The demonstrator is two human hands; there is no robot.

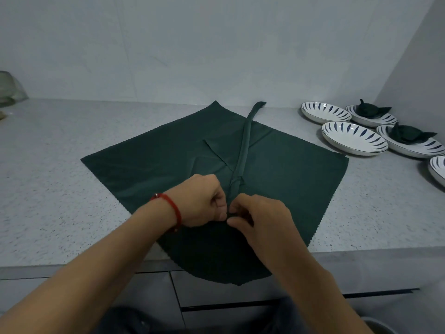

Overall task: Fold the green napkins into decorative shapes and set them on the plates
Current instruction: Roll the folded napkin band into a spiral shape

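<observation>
A dark green napkin (154,165) lies spread flat, one rolled strip (245,145) across it; folded napkins (404,135) sit on two plates (419,150).

Bare forearms — red cord bracelet (168,208)

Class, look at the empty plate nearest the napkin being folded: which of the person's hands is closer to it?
Right. The right hand pinches the rolled napkin below and left of that empty plate; the left hand, gripping the same roll, sits further left.
</observation>
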